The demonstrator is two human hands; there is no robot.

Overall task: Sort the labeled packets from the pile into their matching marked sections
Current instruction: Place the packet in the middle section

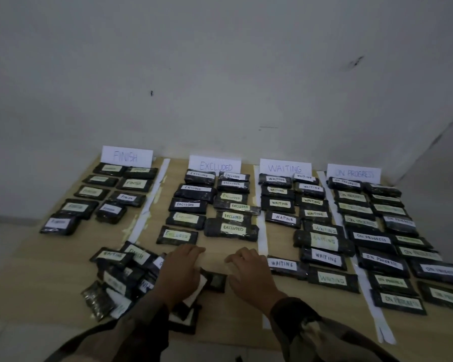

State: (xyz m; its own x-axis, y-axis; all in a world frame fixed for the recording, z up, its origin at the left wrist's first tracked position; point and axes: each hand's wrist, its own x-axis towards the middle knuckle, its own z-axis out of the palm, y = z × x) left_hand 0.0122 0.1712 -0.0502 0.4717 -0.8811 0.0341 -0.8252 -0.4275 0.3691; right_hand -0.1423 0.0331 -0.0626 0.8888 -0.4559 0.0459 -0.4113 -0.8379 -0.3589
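A dark packet (215,282) lies on the wooden board between my hands, its white label mostly hidden. My left hand (179,273) lies palm down over its left end, fingers stretched forward. My right hand (249,275) hovers palm down at its right end, fingers loosely bent, gripping nothing I can see. The unsorted pile (120,278) of black labeled packets sits to the left of my left hand. Behind are four sections under paper signs: FINISH (127,155), EXCLUDED (215,165), WAITING (285,168) and ON PROGRESS (354,173), each holding rows of packets.
White paper strips (262,239) divide the sections on the wooden board (50,270). Another packet (185,316) lies near the front edge under my left sleeve. A grey wall rises directly behind the signs. The ON PROGRESS rows run to the board's right edge.
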